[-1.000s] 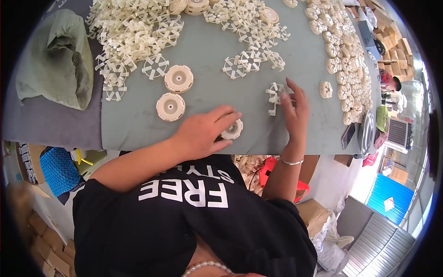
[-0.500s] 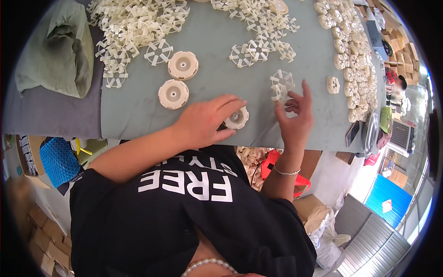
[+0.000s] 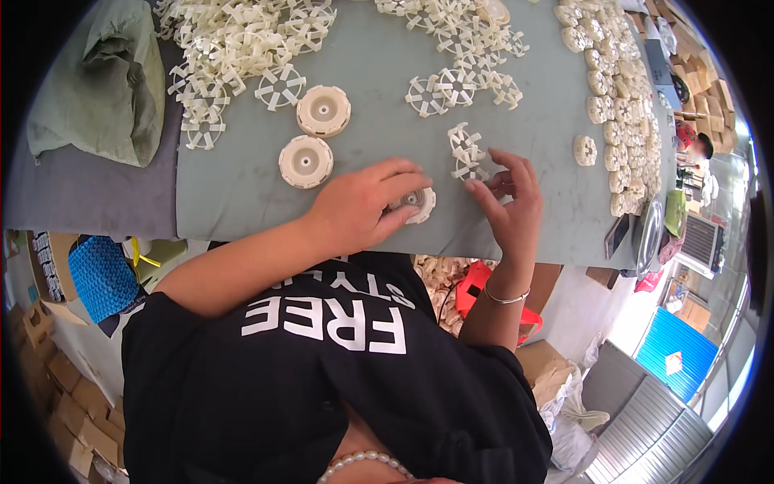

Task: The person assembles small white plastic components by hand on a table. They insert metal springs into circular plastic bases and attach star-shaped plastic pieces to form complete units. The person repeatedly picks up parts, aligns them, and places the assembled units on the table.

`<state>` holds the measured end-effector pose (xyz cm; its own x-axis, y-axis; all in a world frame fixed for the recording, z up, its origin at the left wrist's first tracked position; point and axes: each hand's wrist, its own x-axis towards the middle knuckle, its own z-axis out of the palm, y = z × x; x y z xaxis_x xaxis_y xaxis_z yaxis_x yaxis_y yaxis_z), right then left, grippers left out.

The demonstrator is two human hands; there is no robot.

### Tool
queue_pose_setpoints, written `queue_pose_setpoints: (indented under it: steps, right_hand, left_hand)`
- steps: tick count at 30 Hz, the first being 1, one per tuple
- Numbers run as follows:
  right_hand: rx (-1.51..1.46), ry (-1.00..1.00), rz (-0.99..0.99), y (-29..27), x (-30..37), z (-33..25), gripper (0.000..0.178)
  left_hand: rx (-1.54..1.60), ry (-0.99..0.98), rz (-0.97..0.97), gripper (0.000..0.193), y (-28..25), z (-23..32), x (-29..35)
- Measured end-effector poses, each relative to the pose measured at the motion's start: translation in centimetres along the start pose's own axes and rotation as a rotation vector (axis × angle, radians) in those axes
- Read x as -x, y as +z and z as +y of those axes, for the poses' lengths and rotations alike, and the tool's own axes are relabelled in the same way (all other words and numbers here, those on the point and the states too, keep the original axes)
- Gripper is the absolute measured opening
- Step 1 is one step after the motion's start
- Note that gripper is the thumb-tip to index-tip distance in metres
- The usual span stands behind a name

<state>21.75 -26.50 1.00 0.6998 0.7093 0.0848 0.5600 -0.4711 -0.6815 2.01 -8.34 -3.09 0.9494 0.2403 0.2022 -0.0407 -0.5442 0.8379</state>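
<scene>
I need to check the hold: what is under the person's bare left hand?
The right side and centre of a round cream plastic wheel show past the left hand; the wheel's left edge, and anything beneath the palm, are covered and cannot be seen.

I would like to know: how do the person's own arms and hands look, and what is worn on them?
The left hand and right hand wear no gloves. The black sleeves are short, leaving both forearms uncovered. A thin, silvery bracelet circles the right wrist.
</scene>
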Motion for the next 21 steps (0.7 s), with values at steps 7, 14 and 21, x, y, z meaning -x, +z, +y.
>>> queue_pose_setpoints:
  steps: [7, 14, 21]
  right_hand:
    - [0.259, -0.270, 0.115, 2.0, -2.6, -2.0, 0.044]
    - [-0.328, -0.129, 0.258, 1.1, -5.6, 0.8, 0.022]
    - [-0.880, 0.129, 0.180, 1.4, -4.8, 0.2, 0.021]
  left_hand:
    - [0.004, -0.045, 0.001, 0.052, -0.9, 0.9, -0.1]
    - [-0.004, -0.011, -0.003, 0.056, -0.2, -0.2, 0.5]
    - [0.189, -0.169, 0.100, 0.055, -0.9, 1.4, -0.8]
